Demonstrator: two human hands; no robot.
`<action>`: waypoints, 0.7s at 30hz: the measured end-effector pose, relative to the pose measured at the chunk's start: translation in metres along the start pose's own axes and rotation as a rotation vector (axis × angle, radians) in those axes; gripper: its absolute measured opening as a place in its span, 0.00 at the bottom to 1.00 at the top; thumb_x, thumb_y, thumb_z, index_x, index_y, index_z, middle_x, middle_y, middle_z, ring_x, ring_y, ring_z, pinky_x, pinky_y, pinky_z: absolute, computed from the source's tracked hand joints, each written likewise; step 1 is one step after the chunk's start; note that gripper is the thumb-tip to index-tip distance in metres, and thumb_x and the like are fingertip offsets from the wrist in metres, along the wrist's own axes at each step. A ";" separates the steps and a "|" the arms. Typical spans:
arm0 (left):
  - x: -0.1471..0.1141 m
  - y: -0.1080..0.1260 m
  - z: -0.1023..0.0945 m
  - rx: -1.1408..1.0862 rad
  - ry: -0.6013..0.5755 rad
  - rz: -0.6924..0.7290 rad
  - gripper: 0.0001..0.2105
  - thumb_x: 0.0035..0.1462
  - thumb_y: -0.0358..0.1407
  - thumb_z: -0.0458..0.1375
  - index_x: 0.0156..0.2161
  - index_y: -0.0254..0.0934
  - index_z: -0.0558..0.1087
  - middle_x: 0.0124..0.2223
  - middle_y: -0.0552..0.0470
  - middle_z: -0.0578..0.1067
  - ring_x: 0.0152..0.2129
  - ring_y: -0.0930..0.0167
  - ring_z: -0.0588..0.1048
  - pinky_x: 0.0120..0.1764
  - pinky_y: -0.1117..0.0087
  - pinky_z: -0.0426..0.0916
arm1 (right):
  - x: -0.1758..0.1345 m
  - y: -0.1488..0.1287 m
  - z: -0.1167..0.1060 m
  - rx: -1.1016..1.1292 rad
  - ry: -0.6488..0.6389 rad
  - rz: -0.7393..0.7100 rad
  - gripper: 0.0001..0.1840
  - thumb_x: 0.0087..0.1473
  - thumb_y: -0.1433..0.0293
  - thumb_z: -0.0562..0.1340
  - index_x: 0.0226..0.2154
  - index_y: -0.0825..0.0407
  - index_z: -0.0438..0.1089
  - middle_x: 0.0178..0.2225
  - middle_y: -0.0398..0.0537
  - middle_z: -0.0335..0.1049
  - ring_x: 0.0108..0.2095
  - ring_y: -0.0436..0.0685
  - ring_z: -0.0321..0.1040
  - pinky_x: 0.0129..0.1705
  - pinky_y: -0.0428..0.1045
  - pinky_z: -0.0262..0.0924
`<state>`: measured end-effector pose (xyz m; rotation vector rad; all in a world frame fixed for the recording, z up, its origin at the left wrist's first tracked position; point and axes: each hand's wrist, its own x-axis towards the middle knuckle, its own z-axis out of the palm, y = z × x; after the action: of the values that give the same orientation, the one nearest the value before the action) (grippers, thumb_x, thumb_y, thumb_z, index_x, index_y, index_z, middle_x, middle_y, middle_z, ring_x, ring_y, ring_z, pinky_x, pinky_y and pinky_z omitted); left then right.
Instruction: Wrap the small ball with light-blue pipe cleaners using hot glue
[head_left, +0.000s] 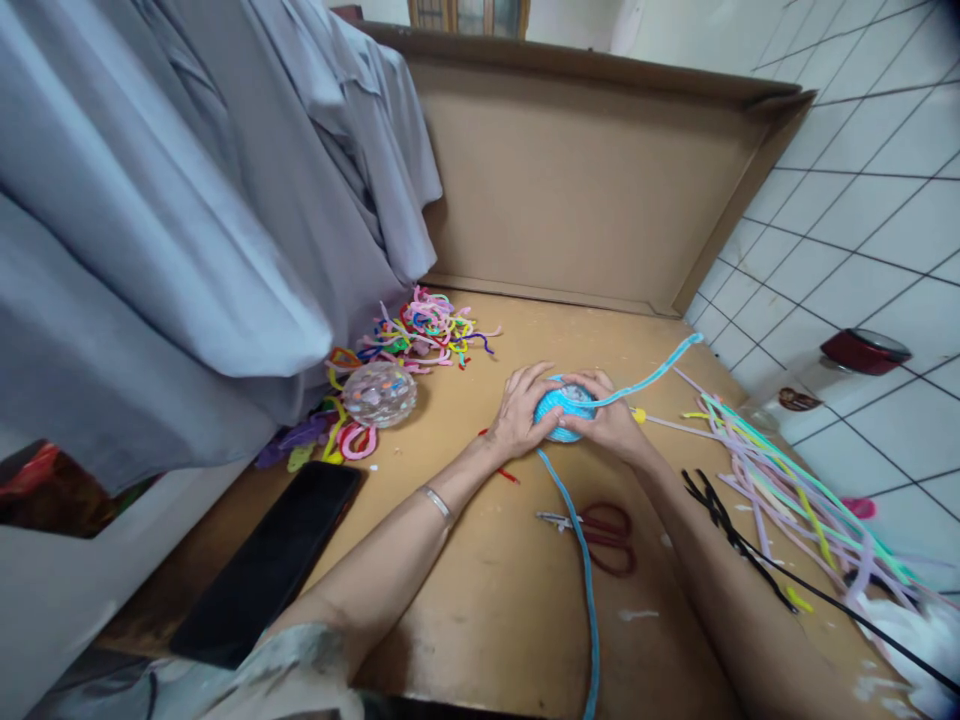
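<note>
A round, bowl-like coil of blue pipe cleaner (564, 410) sits between my two hands on the wooden table. From the left, my left hand (519, 408) presses its fingers and thumb against the coil. My right hand (613, 418) grips the opposite side, its thumb on the near edge. One loose blue end (660, 370) sticks out to the upper right; another blue strand (577, 540) runs down toward the table's front edge. That strand crosses the red-handled scissors (600, 535). Short red pieces (508, 477) lie by my left wrist.
At left are a black phone (266, 565), a clear dome (380, 393) with colourful bits and a pile of pipe-cleaner scraps (431, 325). Long pipe cleaners (787, 480) and a red-lidded jar (825, 380) are at right. Cardboard (585, 180) stands behind; grey cloth (225, 200) hangs left.
</note>
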<state>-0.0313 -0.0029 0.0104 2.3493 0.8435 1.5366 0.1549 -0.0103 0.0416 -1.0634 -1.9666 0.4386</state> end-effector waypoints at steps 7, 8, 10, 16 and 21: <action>-0.003 0.000 0.006 -0.070 0.066 -0.002 0.21 0.62 0.47 0.51 0.54 0.36 0.66 0.55 0.39 0.71 0.54 0.60 0.68 0.56 0.54 0.63 | -0.001 0.002 0.003 -0.001 0.023 -0.005 0.27 0.43 0.58 0.70 0.48 0.45 0.71 0.46 0.50 0.65 0.49 0.64 0.65 0.53 0.62 0.63; -0.003 0.001 0.006 -0.081 0.074 -0.009 0.22 0.62 0.47 0.51 0.55 0.37 0.65 0.55 0.39 0.71 0.53 0.60 0.68 0.56 0.54 0.63 | -0.002 0.002 0.003 0.005 0.024 -0.003 0.27 0.43 0.58 0.70 0.48 0.45 0.71 0.46 0.50 0.64 0.49 0.64 0.65 0.53 0.61 0.63; -0.004 0.002 0.006 -0.095 0.074 -0.021 0.22 0.63 0.47 0.51 0.57 0.38 0.63 0.54 0.41 0.71 0.52 0.61 0.69 0.56 0.55 0.63 | -0.002 0.002 0.003 0.008 0.026 0.001 0.28 0.43 0.58 0.70 0.48 0.45 0.71 0.47 0.50 0.64 0.50 0.64 0.65 0.54 0.61 0.63; -0.005 0.008 0.005 -0.117 0.043 -0.054 0.19 0.64 0.45 0.50 0.56 0.39 0.66 0.53 0.43 0.73 0.51 0.62 0.69 0.54 0.57 0.64 | -0.002 0.001 0.002 -0.002 0.037 0.009 0.28 0.42 0.57 0.70 0.48 0.46 0.71 0.46 0.51 0.65 0.49 0.65 0.65 0.53 0.62 0.63; -0.005 0.010 0.003 -0.168 0.030 -0.074 0.19 0.63 0.45 0.51 0.55 0.39 0.66 0.53 0.42 0.73 0.51 0.62 0.71 0.55 0.56 0.65 | -0.002 -0.001 0.002 -0.015 0.014 0.028 0.29 0.44 0.56 0.70 0.49 0.46 0.71 0.47 0.51 0.64 0.51 0.65 0.65 0.55 0.62 0.62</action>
<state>-0.0267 -0.0135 0.0105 2.1573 0.7667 1.5523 0.1535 -0.0123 0.0402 -1.1023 -1.9476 0.4308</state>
